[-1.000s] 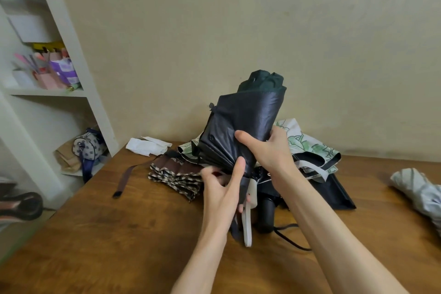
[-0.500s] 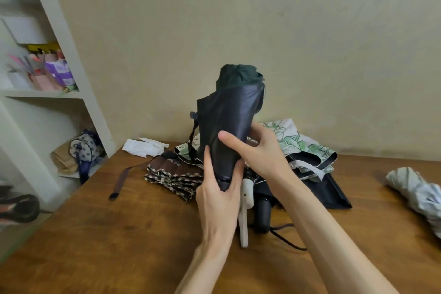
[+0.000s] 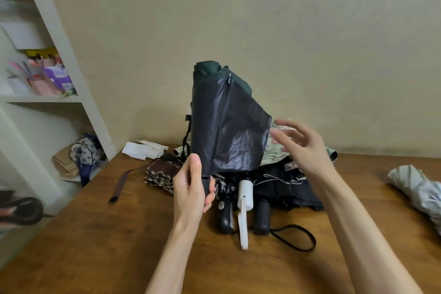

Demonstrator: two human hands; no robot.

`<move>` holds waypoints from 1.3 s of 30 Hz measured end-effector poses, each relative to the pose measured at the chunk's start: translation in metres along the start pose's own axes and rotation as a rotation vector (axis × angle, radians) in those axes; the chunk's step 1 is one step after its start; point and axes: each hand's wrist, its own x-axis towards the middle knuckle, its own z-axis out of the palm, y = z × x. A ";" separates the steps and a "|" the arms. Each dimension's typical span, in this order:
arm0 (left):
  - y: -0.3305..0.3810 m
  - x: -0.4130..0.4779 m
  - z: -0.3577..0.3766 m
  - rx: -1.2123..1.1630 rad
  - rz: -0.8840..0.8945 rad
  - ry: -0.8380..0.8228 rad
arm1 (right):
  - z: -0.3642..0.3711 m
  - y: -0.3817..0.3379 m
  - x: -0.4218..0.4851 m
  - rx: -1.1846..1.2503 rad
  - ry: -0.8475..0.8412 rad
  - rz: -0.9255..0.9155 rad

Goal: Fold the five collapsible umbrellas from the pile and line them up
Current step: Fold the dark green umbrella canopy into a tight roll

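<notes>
Brown strap [image 3: 119, 184]: lying loose on the desk [image 3: 95, 234], trailing out from the brown patterned umbrella [image 3: 160, 174]. It is likely to get dragged or caught if that one is lifted carelessly.
Left grip [image 3: 191, 186]: clenching round the bottom end of the dark umbrella [image 3: 224, 126] and holding it upright over the near edge of the pile. With one low hold on a tall bundle, it is risking a tilt or a twist in the fist.
Tie strap [image 3: 186, 133]: dangling down the canopy's left side. It could end up trapped under the folds if the wrapping starts before it is freed.
Canopy panel [image 3: 243, 141]: fanning out to the right, unpleated. If it is gathered as it is, the cloth would probably bunch rather than lie flat, and the roll would come out fat.
White handle [image 3: 244, 196]: lying between two black handles [image 3: 225, 215], with a cord loop [image 3: 296, 238] trailing off to the right. Anything set down here may snag.
Right grip [image 3: 300, 143]: released, with fingers spread, hovering just beside the loose panel. It is blurred, so I cannot tell whether it is touching the cloth.
Grey umbrella [image 3: 417, 188]: lying well apart at the far right and running out of view. I cannot tell how close it is to the desk edge.
</notes>
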 end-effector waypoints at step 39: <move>-0.040 0.022 -0.010 0.278 0.034 0.274 | -0.026 -0.012 0.002 -0.208 -0.357 -0.074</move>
